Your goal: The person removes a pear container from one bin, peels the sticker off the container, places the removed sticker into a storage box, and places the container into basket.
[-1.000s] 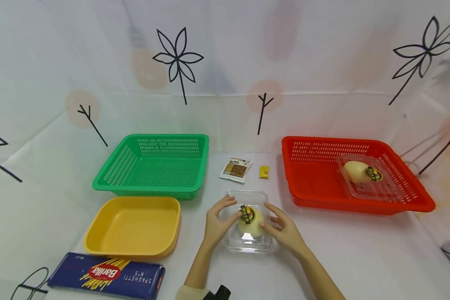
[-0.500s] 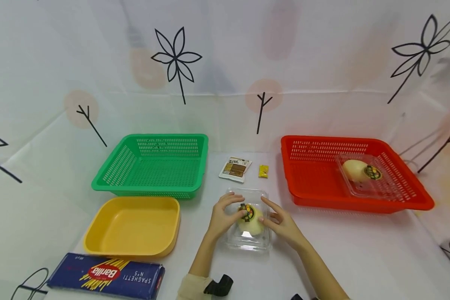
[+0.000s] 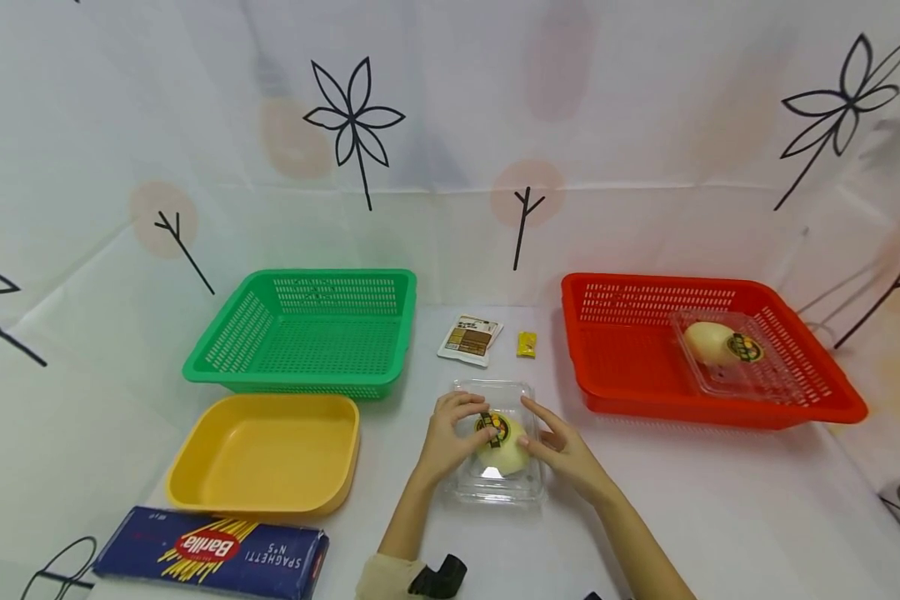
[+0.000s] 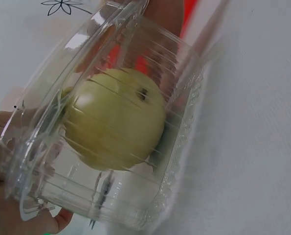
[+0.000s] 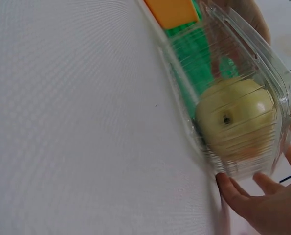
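On the white table, centre front, sits a clear plastic clamshell box (image 3: 495, 493), its lid down. Inside is a pale yellow-green round fruit (image 4: 116, 117) with a small dark spot at one end; a round black-and-yellow label (image 3: 492, 429) overlaps it from above. My left hand (image 3: 447, 433) holds the box's left side, thumb over the lid by the label. From the right, my right hand (image 3: 570, 458) holds the opposite side, thumb on the lid. The right wrist view shows right-hand fingertips (image 5: 226, 183) at the box's lower wall.
Behind the box lie a brown-and-white sachet (image 3: 468, 340) and a small yellow packet (image 3: 527, 344). A green basket (image 3: 217, 367), yellow tray (image 3: 183, 467) and blue spaghetti box (image 3: 210, 554) stand left. At right, a red basket (image 3: 622, 404) contains another boxed fruit (image 3: 708, 343).
My left hand has shifted slightly right, farther over the lid. The right hand and the box stay almost where they were.
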Motion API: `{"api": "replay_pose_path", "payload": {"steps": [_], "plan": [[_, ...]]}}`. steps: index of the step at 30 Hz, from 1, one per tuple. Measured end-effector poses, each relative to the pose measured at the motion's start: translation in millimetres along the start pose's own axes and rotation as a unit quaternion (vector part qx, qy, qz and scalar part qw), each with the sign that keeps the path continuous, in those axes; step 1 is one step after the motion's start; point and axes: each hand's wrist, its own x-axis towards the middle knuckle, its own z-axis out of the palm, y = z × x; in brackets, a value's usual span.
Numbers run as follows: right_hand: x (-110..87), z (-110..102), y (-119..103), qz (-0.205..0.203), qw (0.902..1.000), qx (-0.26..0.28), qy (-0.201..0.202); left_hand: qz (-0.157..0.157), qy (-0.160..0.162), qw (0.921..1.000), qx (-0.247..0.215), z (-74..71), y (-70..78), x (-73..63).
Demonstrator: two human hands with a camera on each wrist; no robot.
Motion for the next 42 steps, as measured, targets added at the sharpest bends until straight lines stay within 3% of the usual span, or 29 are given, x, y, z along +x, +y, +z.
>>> {"api": "replay_pose_path", "payload": {"steps": [6, 11, 23, 42], "plan": [[-0.6, 1.9, 1.0, -0.003, 0.9999, 0.013, 0.0, 0.005, -0.007, 0.9997, 0.022, 0.3, -1.5, 1.1], [-0.5, 2.5, 1.4, 0.0, 0.9998, 0.02, -0.001, -0.013, -0.014, 0.9993, 0.032, 2.1, -1.1, -0.1], [-2.2, 5.2, 2.3, -0.001, 0.9997, 0.023, 0.005, -0.014, 0.002, 0.9983, 0.057, 2.1, 0.7, 0.6], [-2.4, 4.7, 5.3, -0.011, 0.9994, 0.028, 0.013, -0.011, 0.036, 0.9988, 0.03, 4.2, -0.9, 6.9]]}}
